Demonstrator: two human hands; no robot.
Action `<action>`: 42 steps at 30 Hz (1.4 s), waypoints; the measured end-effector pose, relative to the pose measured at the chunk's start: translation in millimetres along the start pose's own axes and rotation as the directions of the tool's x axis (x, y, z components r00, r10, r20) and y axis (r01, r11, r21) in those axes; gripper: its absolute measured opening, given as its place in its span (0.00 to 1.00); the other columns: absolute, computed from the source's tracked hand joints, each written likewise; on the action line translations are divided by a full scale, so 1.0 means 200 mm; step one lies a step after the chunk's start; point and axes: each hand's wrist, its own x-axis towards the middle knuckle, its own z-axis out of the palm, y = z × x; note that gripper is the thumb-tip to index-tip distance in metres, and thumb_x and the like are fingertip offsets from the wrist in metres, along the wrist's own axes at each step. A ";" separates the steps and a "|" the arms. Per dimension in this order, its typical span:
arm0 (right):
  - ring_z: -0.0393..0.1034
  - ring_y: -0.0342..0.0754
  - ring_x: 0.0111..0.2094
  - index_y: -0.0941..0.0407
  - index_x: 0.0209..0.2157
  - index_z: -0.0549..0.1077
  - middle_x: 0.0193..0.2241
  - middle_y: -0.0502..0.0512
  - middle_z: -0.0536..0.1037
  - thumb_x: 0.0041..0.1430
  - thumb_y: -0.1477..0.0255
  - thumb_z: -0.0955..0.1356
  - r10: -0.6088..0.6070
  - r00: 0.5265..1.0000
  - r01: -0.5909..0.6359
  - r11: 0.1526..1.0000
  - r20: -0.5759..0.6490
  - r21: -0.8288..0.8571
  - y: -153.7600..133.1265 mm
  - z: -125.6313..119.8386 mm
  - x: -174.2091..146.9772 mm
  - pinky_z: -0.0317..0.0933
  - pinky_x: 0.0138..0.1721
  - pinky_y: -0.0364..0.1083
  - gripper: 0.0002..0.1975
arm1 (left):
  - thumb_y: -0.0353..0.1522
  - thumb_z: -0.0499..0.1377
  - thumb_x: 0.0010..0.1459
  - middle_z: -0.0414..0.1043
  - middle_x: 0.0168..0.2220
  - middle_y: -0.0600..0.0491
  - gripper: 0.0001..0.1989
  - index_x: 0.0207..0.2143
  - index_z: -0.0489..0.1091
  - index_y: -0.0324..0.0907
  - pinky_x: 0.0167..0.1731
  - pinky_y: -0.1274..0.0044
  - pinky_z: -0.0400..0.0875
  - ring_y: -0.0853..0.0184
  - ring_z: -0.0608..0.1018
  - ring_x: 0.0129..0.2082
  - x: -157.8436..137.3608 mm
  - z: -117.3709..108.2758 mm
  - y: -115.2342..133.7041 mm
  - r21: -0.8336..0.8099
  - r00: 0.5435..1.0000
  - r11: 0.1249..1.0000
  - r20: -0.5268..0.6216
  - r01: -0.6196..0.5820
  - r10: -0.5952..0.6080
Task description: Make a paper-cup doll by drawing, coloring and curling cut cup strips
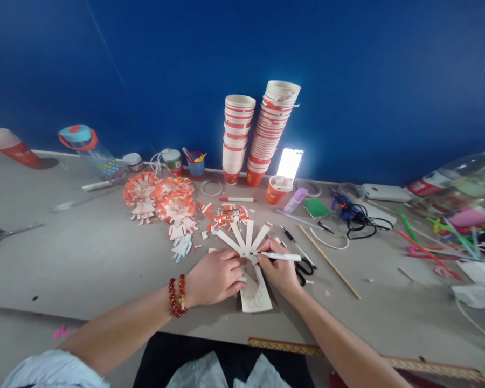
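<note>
In the middle of the table, a white paper cutout [249, 235] with several strips fans out away from me. My left hand [216, 276], a red bead bracelet on its wrist, holds the cutout down from the left with bent fingers. A white marker pen [281, 257] is gripped by my right hand [281, 269], its tip at the cutout's centre, where small dark marks show. Under my hands lies a white card [258, 299] with a pencil-drawn figure, partly covered. Black-handled scissors [304, 269] rest beside my right hand, their blades hidden.
Paper scraps [226, 214] lie beyond the cutout, and finished paper figures [180, 215] to their left. Two tall stacks of paper cups [239, 134] stand at the wall near a lit phone [290, 163]. A wooden stick [329, 262] and glue gun [350, 210] lie to the right.
</note>
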 end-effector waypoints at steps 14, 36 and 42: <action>0.60 0.44 0.25 0.54 0.26 0.64 0.22 0.46 0.67 0.54 0.78 0.64 0.013 1.000 -0.014 1.000 0.007 0.024 -0.01 0.00 0.00 0.54 0.28 0.43 0.06 | 0.37 0.54 0.65 0.74 0.49 0.51 0.11 0.35 0.71 0.41 0.49 0.67 0.65 0.61 0.71 0.48 0.00 0.00 0.00 -0.007 1.000 1.000 -0.002 -0.003 0.003; 0.64 0.46 0.26 0.54 0.30 0.66 0.25 0.48 0.69 0.59 0.72 0.65 0.081 0.995 -0.084 0.994 0.051 0.070 -0.01 -0.01 -0.01 0.56 0.26 0.43 0.03 | 0.37 0.54 0.65 0.73 0.50 0.50 0.11 0.33 0.70 0.41 0.48 0.67 0.66 0.62 0.71 0.48 0.00 -0.01 0.01 0.004 1.000 1.000 -0.002 -0.002 0.002; 0.62 0.45 0.25 0.54 0.27 0.65 0.23 0.48 0.68 0.56 0.75 0.64 0.050 0.998 -0.051 0.998 0.026 0.036 -0.02 -0.01 0.00 0.55 0.28 0.43 0.05 | 0.38 0.54 0.65 0.73 0.50 0.51 0.11 0.33 0.70 0.41 0.47 0.68 0.66 0.61 0.71 0.47 0.00 -0.01 0.01 0.012 1.000 1.000 0.006 -0.007 0.007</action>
